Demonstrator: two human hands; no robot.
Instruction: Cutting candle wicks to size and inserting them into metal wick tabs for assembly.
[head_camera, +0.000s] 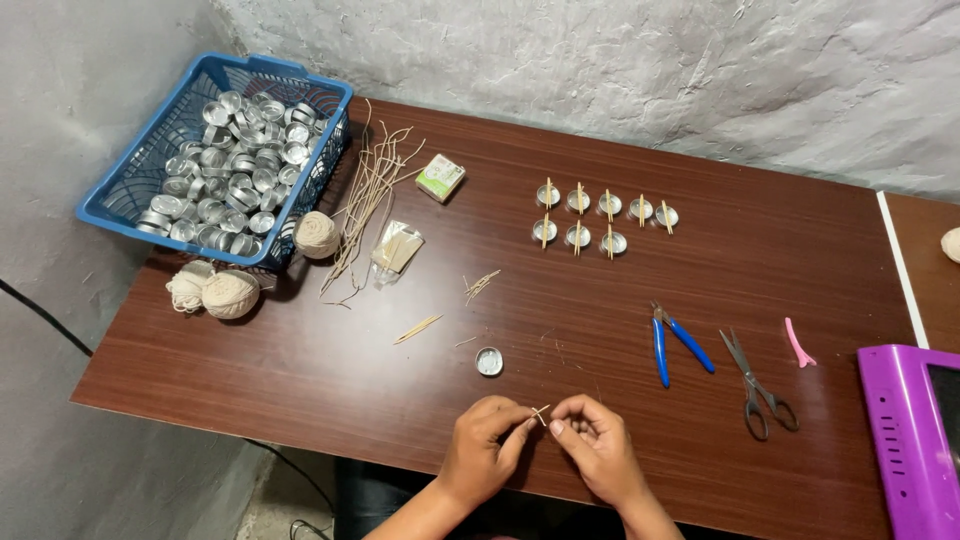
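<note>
Basket: blue plastic basket (120, 195) sits at the far left corner of my brown table (300, 370), heaped with empty silver tealight cups (235, 165).
Twine: two cream balls of string (215, 292) lie just in front of the basket, and a third ball (317, 235) touches its right side.
Wicks: a loose bundle of long pale wick strands (370, 195) fans out beside the basket, with a clear packet of sticks (396, 248) just right of its lower end and a small green-and-white box (440, 178) further back.
Loose sticks: a few short wooden sticks (418, 328) and another small cluster (481, 284) lie scattered near the middle.
Single cup: one empty tealight cup (489, 361) rests just beyond my left hand, not touching it.
Left hand: my left hand (485, 450) is closed, thumb and forefinger pinching the left end of a small stick piece (541, 413).
Right hand: my right hand (595, 445) is closed too, fingertips pinching the same small stick piece from the right, at the near table edge.
Finished row: eight cups with sticks laid across them (600, 218) stand in two rows, well beyond my hands.
Tools: blue-handled pliers (675, 343), then scissors (757, 385), then a pink clip (797, 342) lie to my right.
Far right: a purple device (905, 440) sits at the edge.
</note>
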